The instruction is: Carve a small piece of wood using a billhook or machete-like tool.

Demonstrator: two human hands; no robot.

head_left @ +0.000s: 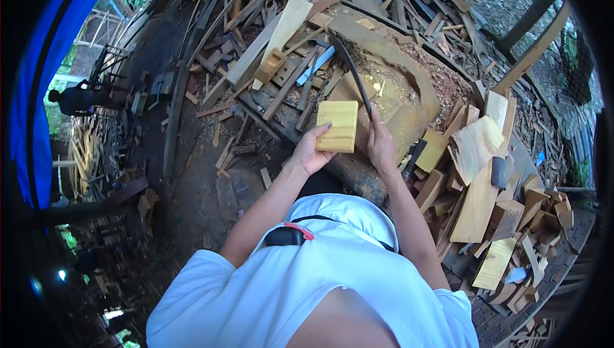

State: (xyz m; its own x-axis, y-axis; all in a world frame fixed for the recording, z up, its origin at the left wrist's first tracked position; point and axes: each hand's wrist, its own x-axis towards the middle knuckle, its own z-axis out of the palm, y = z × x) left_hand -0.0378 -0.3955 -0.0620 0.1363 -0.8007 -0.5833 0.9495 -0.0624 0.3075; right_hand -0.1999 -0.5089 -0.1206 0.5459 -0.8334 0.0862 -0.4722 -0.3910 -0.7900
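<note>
My left hand (311,152) grips a squared block of yellow wood (337,128) by its lower left corner, thumb on the top face. Just right of it, my right hand (382,146) is closed round the lower end of a long, dark, curved tool (352,70), slim and blade-like. The tool points up and away to the left, past the block's right edge; its far end lies over the wood-strewn bench, and its exact kind is not plain. Beneath both hands is a broad, worn wooden work surface (400,115) with pale chips on it.
Cut wood pieces (473,204) are heaped to the right. Tools, a light-blue bar (316,65) and a hollowed wooden block (272,63) lie beyond my left hand. Planks and offcuts pile up at the back. Another person (86,97) is at the far left, near a blue tarp (35,105).
</note>
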